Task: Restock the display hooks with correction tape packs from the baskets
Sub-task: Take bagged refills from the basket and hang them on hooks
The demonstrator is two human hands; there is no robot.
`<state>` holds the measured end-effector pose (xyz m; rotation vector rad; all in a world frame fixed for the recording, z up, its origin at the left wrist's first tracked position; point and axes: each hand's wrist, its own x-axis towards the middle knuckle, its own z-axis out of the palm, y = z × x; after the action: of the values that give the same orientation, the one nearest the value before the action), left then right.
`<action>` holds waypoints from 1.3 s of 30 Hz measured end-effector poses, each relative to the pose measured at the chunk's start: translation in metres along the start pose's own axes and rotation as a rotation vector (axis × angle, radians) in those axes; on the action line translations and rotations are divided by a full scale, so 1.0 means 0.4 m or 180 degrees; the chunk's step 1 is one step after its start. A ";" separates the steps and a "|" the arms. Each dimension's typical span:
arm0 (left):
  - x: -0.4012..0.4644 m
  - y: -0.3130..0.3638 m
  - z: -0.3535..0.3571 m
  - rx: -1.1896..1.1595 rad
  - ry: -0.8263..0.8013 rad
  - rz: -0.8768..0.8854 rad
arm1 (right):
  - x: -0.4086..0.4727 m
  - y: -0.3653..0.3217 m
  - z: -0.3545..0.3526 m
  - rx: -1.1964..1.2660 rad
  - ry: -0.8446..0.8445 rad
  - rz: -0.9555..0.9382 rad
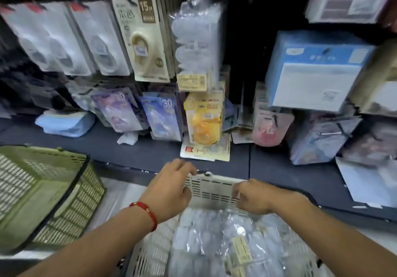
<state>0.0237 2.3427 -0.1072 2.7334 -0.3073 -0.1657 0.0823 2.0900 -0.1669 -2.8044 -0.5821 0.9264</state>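
1. Head view: the correction tape packs (217, 240) lie heaped in the white basket (211, 188) at the bottom centre, clear crinkled film bags with pale blister shapes inside and a small cream label card showing; they look light, slippery and likely to slide over one another.
2. The white basket is rigid slotted plastic, its far wall turned toward the shelf, probably so the packs sit right below the hooks they are meant for.
3. The left hand (171, 188), with a red cord bracelet (146, 211) at its wrist, curls its fingers over the far rim's left corner; the right hand (251, 197) pinches the same rim further right. Both grip the basket, not a pack, so I judge they are steadying or shifting it before picking.
4. Directly above, a clear bagged pack (197, 38) of the same kind hangs from a display hook, with a yellowish price tag (191, 82) beneath it; that row looks like the target.
5. Beside it hang flat carded blister packs (148, 42), stiff printed card fronted by moulded plastic.
6. On the dark blue shelf (150, 154) stand glossy purple and yellow packs, leaning against each other.
7. A green slotted basket (45, 192) sits tilted at the left, its contents not visible.
8. Blue and white boxes (315, 70) hang at the right, blurred.
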 end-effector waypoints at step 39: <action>-0.140 -0.049 0.269 -0.3376 -0.0695 -0.2791 | -0.040 0.079 0.471 -0.0802 -0.0426 -0.0061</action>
<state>-0.0438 2.3349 -0.2095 1.6106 0.7424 -0.6385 -0.0319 2.0553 -0.3169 -2.9639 -0.7941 1.1160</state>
